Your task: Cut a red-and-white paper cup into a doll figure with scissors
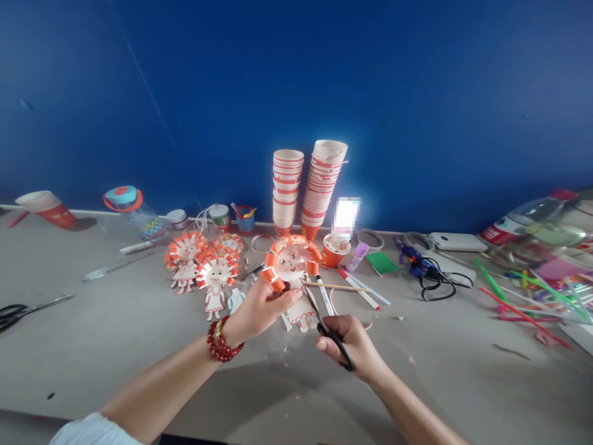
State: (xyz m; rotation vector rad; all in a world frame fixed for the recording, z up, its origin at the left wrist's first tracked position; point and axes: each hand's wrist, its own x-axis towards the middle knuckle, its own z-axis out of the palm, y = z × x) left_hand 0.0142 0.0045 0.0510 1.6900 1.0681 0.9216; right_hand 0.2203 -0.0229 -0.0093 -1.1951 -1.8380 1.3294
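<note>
My left hand [266,309] pinches the lower edge of a paper-cup doll head [293,262], a round white disc with a drawn face and curled orange strips around it. My right hand [349,346] has its fingers in the black handles of a pair of scissors [337,347]. Their blades point up and left, close beneath the doll head; whether they touch it I cannot tell. Below the head, a paper doll body [303,314] in a white dress with a red wavy hem shows partly between my hands. More finished-looking paper dolls [215,284] lie to the left.
Two tall stacks of paper cups [288,191] stand by the blue wall, near a cup holding a bright lamp [336,250]. Markers [359,289] lie right of centre. A blue glue gun [414,256], bottles [523,219] and coloured straws [537,300] are farther right. Other scissors [32,309] lie left.
</note>
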